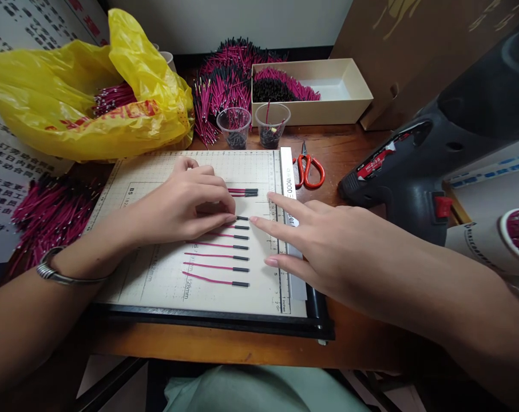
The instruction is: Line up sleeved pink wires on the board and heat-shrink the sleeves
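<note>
Your left hand (pixel 194 197) is palm down over the middle of the cutting board (pixel 265 300), forearm coming in from the lower left, wristband (pixel 55 269) sitting clear of the board's left edge. Grip is narrow: thumb and fingertips together on one wire (pixel 242 218), black end poking out to the right, rest of it mostly hidden by your hand. Other fingers curled, knuckles up.

Your right hand (pixel 328 234) comes in from the right, palm down, across the white strip (pixel 286 166) at the board's right side. Wide pose: thumb and two fingers spread, pointing left. Nothing visible in it. Middle fingertip of the three is right by the black end of that wire; can't tell if it's touching. Upper one is near the board's ruled edge, thumb lower.

Six loose wires (pixel 218 281) lie below the held one, roughly parallel, black ends lined up at right. A small bunch (pixel 250 192) sits above, partly behind your left fingers.

Red-handled scissors (pixel 301 171) are on the table (pixel 242 343), just right of the strip. Two clear cups (pixel 237 137) stand beyond the board.
</note>
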`<state>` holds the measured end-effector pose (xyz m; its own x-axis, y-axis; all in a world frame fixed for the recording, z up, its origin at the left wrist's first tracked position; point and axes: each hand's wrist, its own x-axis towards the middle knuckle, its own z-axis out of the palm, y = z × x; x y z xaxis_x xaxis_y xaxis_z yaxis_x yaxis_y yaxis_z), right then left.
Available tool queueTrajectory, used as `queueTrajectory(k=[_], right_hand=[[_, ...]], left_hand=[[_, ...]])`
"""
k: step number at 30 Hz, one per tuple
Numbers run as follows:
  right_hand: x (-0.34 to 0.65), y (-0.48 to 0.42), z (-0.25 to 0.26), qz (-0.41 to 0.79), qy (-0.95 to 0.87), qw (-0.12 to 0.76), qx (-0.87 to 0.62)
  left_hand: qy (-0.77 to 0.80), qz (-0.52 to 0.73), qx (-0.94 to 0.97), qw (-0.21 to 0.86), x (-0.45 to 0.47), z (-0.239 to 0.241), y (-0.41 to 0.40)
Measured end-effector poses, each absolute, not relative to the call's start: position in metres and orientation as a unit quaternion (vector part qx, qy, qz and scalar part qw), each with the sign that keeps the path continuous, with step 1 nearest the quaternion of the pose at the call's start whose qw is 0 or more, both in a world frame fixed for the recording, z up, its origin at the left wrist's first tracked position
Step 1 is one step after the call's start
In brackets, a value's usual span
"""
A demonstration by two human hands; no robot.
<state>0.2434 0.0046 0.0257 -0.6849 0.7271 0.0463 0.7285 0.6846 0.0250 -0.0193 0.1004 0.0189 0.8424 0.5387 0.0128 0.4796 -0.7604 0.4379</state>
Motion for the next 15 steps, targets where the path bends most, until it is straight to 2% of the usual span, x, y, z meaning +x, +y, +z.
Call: queueTrajectory(k=[15], right_hand=[[0.2432,0.0044,0.0257,-0.041,-0.924,0.012,-0.381]], left_hand=[[0.262,0.081,0.935,0.225,-0.0186,0.0170,0.1001]])
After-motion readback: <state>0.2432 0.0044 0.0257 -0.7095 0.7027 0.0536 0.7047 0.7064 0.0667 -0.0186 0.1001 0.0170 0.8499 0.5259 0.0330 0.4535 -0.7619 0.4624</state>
